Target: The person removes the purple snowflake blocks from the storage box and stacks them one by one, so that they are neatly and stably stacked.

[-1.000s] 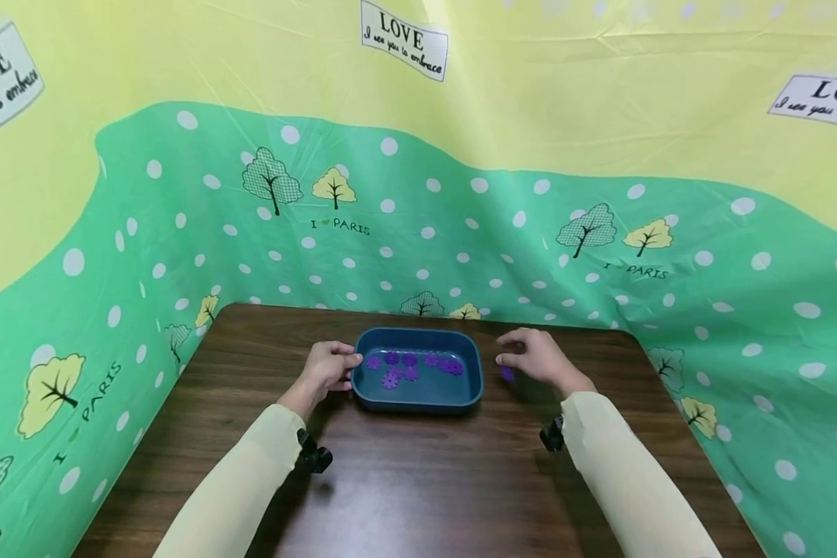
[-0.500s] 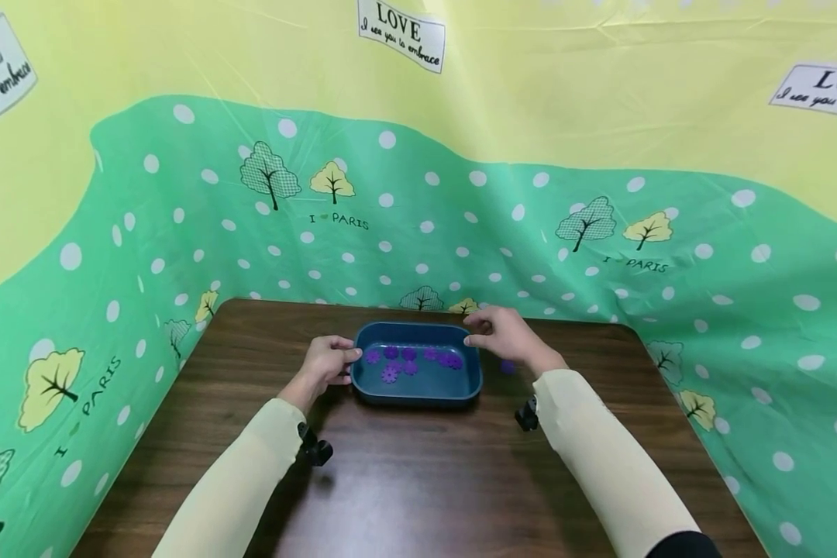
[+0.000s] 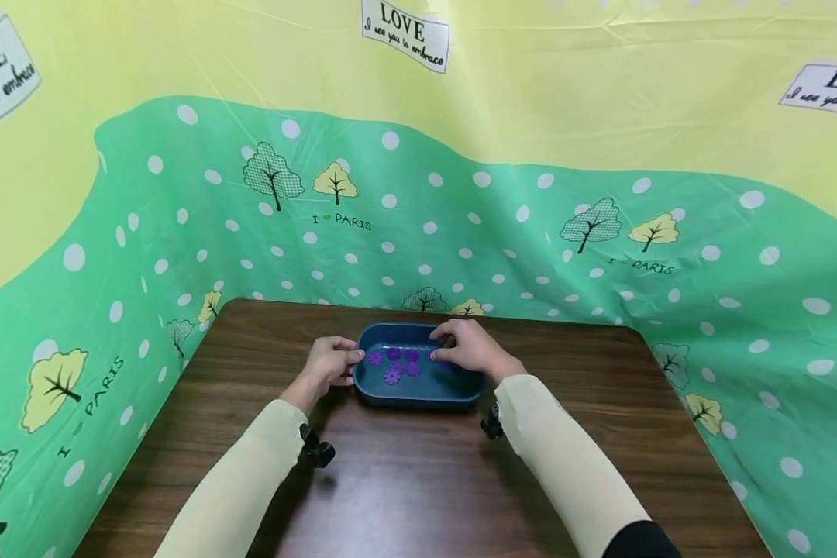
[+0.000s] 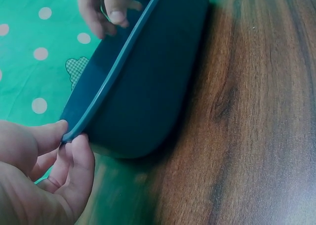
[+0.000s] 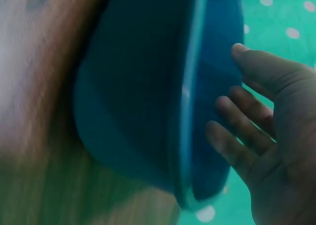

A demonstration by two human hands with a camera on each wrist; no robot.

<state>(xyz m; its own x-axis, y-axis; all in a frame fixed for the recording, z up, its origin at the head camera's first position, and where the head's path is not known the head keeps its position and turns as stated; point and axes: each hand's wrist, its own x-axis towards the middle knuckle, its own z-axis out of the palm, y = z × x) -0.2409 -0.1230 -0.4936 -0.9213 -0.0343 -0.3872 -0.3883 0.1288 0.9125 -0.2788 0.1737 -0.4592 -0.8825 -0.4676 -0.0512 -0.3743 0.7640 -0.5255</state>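
A deep blue plastic tray (image 3: 418,394) stands on the wooden table, with several purple snowflake-shaped building pieces (image 3: 392,377) lying on its floor. My left hand (image 3: 326,364) pinches the tray's left rim between thumb and fingers, plain to see in the left wrist view. Over the right half of the tray is my right hand (image 3: 473,349), its fingers loosely bent and apart, reaching inside past the rim. In the right wrist view nothing shows between those fingers (image 5: 242,121). The hand hides the pieces at the tray's right end.
The brown wood-grain table (image 3: 404,473) reaches back to a green and yellow patterned cloth (image 3: 418,232) hung behind and at both sides. Small black cameras (image 3: 317,449) sit at both wrists.
My right hand has moved left from the table beside the tray to over its inside. The purple piece seen right of the tray is now hidden behind the right arm. The left hand stays put.
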